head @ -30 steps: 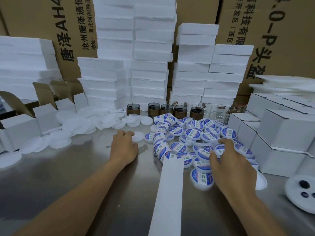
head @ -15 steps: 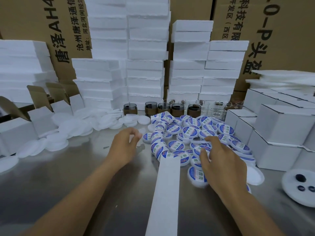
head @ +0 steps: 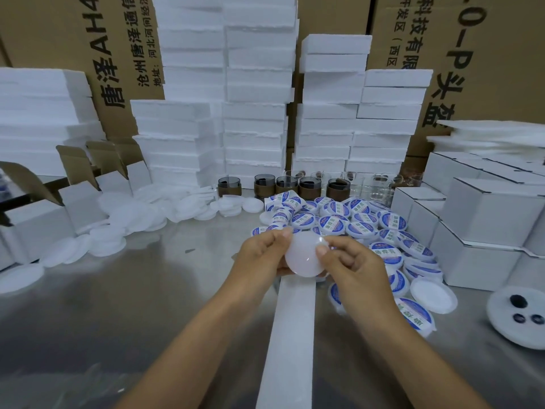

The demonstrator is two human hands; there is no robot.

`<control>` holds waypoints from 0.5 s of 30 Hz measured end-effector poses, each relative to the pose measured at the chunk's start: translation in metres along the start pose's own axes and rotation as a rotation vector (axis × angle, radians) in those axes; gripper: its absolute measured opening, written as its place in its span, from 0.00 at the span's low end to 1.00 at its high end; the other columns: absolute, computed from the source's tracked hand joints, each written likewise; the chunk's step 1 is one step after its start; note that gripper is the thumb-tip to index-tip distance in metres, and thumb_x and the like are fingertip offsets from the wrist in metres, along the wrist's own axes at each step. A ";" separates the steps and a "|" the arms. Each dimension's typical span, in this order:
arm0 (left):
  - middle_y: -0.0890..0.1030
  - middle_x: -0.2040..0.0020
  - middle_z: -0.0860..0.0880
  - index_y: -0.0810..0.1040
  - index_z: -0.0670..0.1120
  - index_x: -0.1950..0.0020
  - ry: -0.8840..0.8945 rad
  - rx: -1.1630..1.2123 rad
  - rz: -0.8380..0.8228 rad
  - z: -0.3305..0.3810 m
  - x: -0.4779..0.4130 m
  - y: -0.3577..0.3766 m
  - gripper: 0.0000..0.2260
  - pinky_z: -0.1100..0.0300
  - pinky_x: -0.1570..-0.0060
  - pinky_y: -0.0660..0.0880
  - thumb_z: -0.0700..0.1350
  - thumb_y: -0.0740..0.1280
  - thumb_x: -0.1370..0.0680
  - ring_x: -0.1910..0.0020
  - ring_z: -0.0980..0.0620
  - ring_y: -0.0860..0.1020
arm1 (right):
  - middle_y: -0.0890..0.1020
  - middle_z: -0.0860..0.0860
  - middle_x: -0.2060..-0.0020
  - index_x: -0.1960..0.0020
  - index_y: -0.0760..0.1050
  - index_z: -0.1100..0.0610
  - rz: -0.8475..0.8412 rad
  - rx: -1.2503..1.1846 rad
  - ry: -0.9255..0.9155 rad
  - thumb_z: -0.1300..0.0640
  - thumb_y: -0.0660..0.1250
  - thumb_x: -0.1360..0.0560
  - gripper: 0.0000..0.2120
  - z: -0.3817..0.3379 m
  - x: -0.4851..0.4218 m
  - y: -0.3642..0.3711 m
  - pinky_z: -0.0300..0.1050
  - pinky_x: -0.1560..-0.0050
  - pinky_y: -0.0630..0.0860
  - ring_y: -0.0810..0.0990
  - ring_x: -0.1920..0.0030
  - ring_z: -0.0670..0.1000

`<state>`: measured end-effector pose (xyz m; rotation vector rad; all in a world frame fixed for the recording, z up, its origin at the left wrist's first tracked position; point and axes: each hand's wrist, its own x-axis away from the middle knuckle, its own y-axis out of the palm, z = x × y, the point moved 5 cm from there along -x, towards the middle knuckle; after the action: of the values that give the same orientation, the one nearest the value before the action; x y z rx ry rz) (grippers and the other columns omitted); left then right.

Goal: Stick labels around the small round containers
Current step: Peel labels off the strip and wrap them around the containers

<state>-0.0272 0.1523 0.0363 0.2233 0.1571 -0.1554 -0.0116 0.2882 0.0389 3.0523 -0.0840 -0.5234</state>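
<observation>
A small round white container (head: 303, 256) is held up between both hands over the steel table (head: 132, 305), its plain white face turned toward me. My left hand (head: 261, 255) grips its left rim with thumb and curled fingers. My right hand (head: 349, 262) pinches its right rim. A long white strip (head: 290, 338) lies on the table just below the hands. Behind and to the right spreads a pile of several round containers with blue-and-white labels (head: 348, 222).
Plain white discs (head: 141, 214) lie scattered at the left. White cartons (head: 483, 228) stand at the right, open cartons (head: 70, 202) at the left. Foam block stacks (head: 256, 113) and dark jars (head: 290, 184) line the back. A white lid with dark pieces (head: 519, 315) sits at the far right.
Both hands left the table and the pile and came together in the middle. They now hold one white container lifted between them.
</observation>
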 end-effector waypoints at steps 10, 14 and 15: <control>0.81 0.60 0.48 0.79 0.48 0.49 0.066 -0.042 -0.060 -0.005 -0.005 0.016 0.13 0.61 0.64 0.74 0.53 0.67 0.30 0.64 0.54 0.77 | 0.84 0.58 0.68 0.53 0.76 0.62 -0.004 -0.182 0.114 0.60 0.67 0.27 0.06 0.004 0.000 0.006 0.39 0.65 0.80 0.83 0.68 0.54; 0.82 0.63 0.52 0.80 0.47 0.52 0.027 0.095 -0.009 -0.002 -0.008 0.006 0.07 0.67 0.73 0.70 0.42 0.62 0.22 0.67 0.55 0.77 | 0.80 0.47 0.73 0.57 0.79 0.52 0.074 0.089 0.000 0.44 0.62 0.28 0.13 0.002 0.000 -0.002 0.31 0.69 0.72 0.76 0.73 0.44; 0.82 0.63 0.52 0.80 0.47 0.53 0.010 0.124 0.027 -0.002 -0.010 0.001 0.09 0.66 0.74 0.69 0.40 0.61 0.21 0.68 0.55 0.77 | 0.78 0.48 0.73 0.57 0.78 0.50 0.113 0.208 -0.036 0.42 0.61 0.28 0.13 0.003 0.000 -0.006 0.30 0.69 0.70 0.75 0.73 0.44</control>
<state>-0.0371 0.1553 0.0359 0.3495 0.1545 -0.1372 -0.0126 0.2946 0.0359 3.2132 -0.3308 -0.5975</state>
